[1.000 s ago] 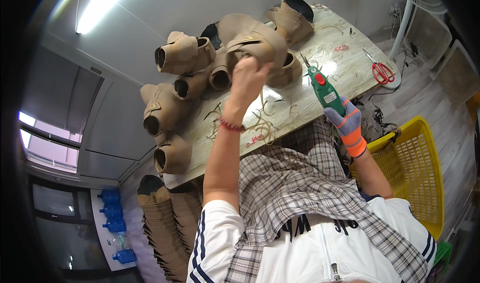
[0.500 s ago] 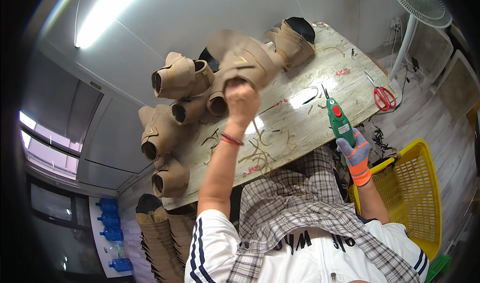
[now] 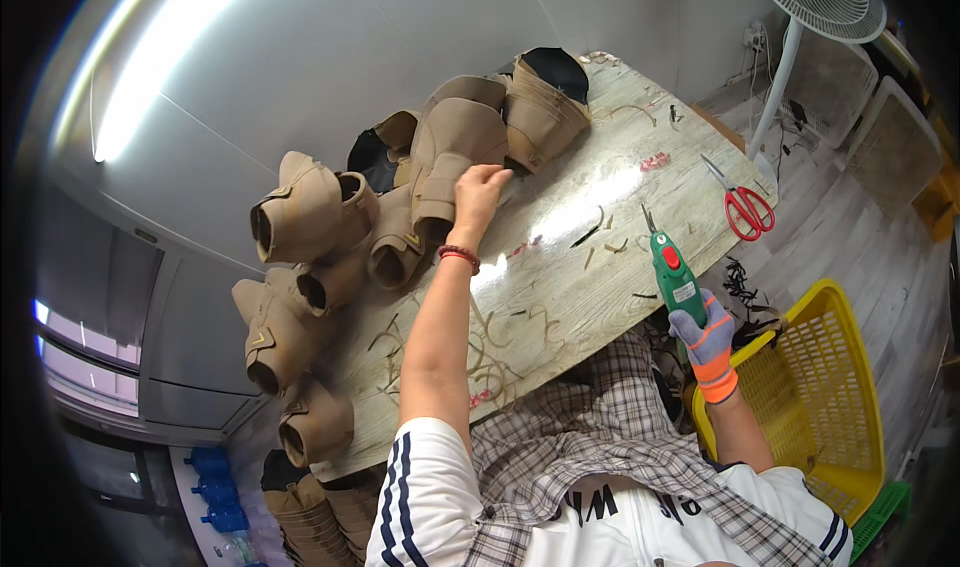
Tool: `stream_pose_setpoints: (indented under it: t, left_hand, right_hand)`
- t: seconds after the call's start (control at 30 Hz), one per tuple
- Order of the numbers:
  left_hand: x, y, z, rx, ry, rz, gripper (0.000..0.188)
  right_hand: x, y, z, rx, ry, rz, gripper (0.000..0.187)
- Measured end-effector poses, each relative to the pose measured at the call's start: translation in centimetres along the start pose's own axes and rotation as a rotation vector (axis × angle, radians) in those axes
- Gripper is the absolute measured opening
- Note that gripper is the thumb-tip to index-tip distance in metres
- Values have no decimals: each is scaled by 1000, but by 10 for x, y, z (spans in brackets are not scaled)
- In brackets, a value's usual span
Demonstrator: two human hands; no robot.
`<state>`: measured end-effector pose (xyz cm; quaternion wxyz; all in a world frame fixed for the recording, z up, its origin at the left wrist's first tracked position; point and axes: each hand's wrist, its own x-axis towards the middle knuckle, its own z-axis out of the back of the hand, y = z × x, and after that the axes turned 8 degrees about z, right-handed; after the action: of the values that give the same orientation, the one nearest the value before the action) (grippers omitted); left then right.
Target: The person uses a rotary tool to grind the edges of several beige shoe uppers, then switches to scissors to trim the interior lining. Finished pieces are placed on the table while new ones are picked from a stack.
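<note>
My bare left hand (image 3: 480, 202), a red bracelet at its wrist, is beside a tan shoe upper (image 3: 460, 132) that rests on the pile at the back of the table. Its fingers point right, toward the lower edge of a nested stack of tan uppers (image 3: 545, 117) with a black lining; they look free of any piece. In a grey and orange glove, my right hand (image 3: 706, 337) is wrapped round a green hand-held power tool (image 3: 675, 267) with a red button. The tool's narrow, two-pronged metal tip points away from me over the table's near right edge.
More tan uppers (image 3: 300, 207) line the table's left side. Thin offcuts (image 3: 490, 342) litter the wooden tabletop (image 3: 560, 297). Red-handled scissors (image 3: 745, 212) lie at the right edge. A yellow basket (image 3: 835, 367) stands right of my lap, a white fan (image 3: 820, 2) beyond the table.
My left hand has set its upper down among the others at the back and come off it. The view has shifted slightly. My right hand still holds the green tool.
</note>
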<state>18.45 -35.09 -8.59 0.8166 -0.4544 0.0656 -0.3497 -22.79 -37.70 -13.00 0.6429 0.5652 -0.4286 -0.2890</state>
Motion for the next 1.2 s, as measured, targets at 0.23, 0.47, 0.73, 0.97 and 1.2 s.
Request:
stream_pose_setpoints:
  t: [0.23, 0.47, 0.73, 0.97, 1.2]
  left_hand:
    - [53, 7, -58, -219, 263, 435, 47]
    - [48, -5, -121, -850, 209, 443, 68]
    - [-32, -34, -121, -808, 104, 405, 50]
    - [-93, -37, -47, -794, 411, 127, 30]
    - [-140, -46, 3, -941, 387, 91, 28]
  right_hand:
    - [5, -19, 3, 46, -41, -96, 34]
    - [12, -15, -4, 49, -26, -137, 28]
    - [12, -7, -1, 22, -50, -74, 29]
    - [10, 2, 6, -22, -61, -19, 32]
    - [-3, 26, -2, -88, -30, -14, 32]
